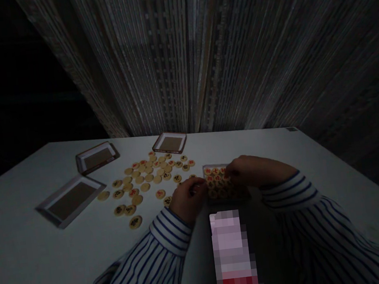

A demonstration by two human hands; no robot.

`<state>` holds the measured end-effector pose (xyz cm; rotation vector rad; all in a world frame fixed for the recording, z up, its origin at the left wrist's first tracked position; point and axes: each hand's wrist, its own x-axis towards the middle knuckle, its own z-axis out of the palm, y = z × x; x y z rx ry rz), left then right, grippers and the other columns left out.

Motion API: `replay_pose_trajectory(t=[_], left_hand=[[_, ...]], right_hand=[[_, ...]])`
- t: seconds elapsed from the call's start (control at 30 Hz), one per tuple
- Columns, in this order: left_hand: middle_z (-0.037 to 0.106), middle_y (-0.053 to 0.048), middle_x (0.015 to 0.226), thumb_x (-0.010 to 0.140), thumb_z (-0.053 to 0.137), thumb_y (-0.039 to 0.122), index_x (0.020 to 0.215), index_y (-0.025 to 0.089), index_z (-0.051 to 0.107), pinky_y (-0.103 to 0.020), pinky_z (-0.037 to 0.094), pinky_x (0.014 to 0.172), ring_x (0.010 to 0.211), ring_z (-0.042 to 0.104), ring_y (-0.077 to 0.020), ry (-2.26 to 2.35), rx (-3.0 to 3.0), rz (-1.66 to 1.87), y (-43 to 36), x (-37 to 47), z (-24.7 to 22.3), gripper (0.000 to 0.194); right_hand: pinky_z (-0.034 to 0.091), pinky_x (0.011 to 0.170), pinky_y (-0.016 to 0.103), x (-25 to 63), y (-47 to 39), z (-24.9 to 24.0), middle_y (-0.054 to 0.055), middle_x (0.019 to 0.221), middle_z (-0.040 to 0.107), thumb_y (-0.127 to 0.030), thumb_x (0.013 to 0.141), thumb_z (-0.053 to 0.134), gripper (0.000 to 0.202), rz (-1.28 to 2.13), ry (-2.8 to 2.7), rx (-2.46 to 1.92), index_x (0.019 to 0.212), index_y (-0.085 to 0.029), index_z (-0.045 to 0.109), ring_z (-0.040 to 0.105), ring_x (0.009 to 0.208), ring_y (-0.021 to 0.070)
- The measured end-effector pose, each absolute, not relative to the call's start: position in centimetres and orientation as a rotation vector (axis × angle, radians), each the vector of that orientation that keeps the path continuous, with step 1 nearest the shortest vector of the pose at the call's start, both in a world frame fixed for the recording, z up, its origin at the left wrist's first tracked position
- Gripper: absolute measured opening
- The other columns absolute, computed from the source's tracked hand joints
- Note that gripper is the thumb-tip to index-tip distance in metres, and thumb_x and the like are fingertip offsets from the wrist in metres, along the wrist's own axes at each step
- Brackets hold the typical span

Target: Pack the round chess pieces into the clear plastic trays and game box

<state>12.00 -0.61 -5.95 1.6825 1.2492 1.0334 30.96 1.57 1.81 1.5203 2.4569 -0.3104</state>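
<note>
Rows of round wooden pieces with red and black characters fill a small box (204, 173) in front of me. My left hand (189, 199) is at the box's left edge, its fingers curled together; what they hold, if anything, is too dark to tell. Over the box's right side is my right hand (255, 170), fingers pinched at the upper right pieces, their tips in shadow. Many loose round pieces (145, 187), some face up with characters and some blank, lie scattered left of my left hand.
Two open box parts (80, 167) (183, 146) stand behind the loose pieces. A larger open tray (52, 215) lies at the left. A lit, pixelated phone-like object (230, 246) lies near me on the white table (19, 239). Strand curtains (180, 61) hang behind.
</note>
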Motion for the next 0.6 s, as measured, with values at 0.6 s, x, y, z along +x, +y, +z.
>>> replay_pose_trajectory(t=[0.6], left_hand=[[0.067, -0.005, 0.071, 0.070, 0.054, 0.025, 0.078, 0.015, 0.065, -0.026, 0.049, 0.059, 0.065, 0.061, -0.0160, 1.271, 1.670, 1.036, -0.66, 12.06, -5.77, 0.017]], right_hand=[[0.039, 0.054, 0.025, 30.44, 1.43, 1.54, 0.008, 0.081, 0.066, -0.019, 0.070, 0.042, 0.034, -0.297, 2.483, 1.436, 0.095, -0.022, 0.065, 0.059, 0.066, 0.0167]])
